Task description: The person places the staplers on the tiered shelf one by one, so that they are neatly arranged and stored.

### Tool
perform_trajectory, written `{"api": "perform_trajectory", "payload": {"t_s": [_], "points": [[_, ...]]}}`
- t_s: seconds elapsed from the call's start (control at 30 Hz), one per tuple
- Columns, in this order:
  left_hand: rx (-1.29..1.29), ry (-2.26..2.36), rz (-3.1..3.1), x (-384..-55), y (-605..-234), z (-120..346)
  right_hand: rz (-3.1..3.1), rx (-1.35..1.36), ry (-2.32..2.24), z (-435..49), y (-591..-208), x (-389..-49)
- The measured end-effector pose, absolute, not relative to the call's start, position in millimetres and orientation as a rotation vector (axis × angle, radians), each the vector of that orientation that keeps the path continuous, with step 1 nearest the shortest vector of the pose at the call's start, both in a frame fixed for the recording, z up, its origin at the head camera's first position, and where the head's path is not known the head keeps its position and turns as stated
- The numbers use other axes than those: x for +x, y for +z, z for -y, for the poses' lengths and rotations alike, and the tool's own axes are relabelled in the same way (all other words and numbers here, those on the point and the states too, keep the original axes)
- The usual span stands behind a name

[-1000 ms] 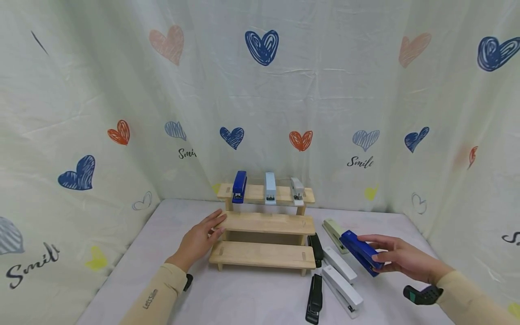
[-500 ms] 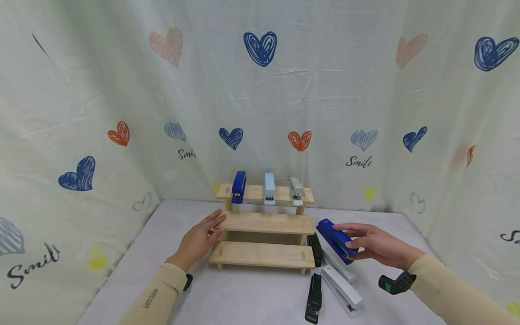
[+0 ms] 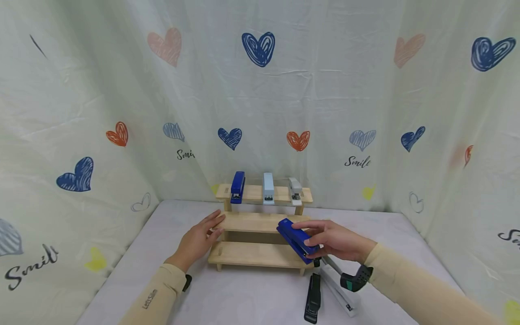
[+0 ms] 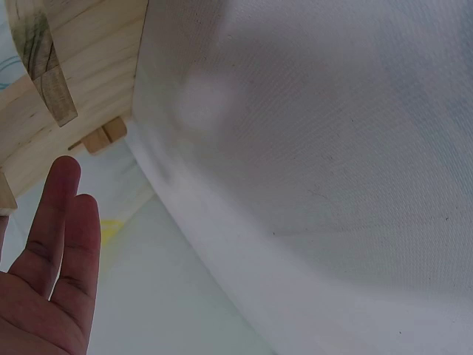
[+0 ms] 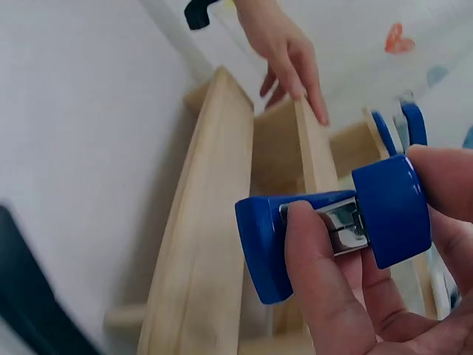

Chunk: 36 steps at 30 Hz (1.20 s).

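Note:
My right hand [image 3: 335, 241] grips a dark blue stapler [image 3: 298, 240], held tilted over the right part of a three-tier wooden rack [image 3: 260, 254]. In the right wrist view the thumb and fingers pinch this blue stapler [image 5: 392, 211] around its middle. My left hand [image 3: 197, 239] touches the left end of the rack's middle shelf, its fingers loosely extended. On the top shelf stand another blue stapler [image 3: 238, 187], a light blue stapler [image 3: 268, 188] and a greyish-white stapler [image 3: 295, 191]. The lower two shelves carry nothing I can see.
Right of the rack, a black stapler [image 3: 313, 299] and a white stapler [image 3: 338, 292] lie on the white-covered table [image 3: 243, 298]. More staplers there are largely hidden by my right hand and forearm. A curtain with printed hearts [image 3: 260, 90] hangs behind.
My right hand has carried the blue stapler leftward, from above the staplers on the table to the rack's right side. The left hand has stayed at the shelf end.

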<state>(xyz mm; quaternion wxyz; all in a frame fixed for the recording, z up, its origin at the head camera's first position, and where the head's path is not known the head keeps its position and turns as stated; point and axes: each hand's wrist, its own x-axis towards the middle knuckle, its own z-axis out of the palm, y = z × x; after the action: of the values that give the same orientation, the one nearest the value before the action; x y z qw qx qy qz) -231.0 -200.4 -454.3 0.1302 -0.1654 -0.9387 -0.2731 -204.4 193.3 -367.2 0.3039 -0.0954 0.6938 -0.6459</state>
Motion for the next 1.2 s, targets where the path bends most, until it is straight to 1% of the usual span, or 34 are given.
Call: {"api": "perform_trajectory", "payload": {"t_s": [0.23, 0.6, 0.9, 1.2], "points": [[-0.495, -0.79, 2.721, -230, -453, 201, -1.769, -0.275, -1.781, -138, -365, -215], [-0.488, -0.785, 2.703, -230, -455, 201, -1.719, -0.115, -1.927, -68, -368, -232], [-0.483, -0.785, 2.706, -230, -454, 201, -1.741, -0.031, -1.999, -34, -372, -236], [-0.5, -0.778, 2.717, -232, -455, 203, -1.731, -0.021, -2.049, -19, -375, -237]]}}
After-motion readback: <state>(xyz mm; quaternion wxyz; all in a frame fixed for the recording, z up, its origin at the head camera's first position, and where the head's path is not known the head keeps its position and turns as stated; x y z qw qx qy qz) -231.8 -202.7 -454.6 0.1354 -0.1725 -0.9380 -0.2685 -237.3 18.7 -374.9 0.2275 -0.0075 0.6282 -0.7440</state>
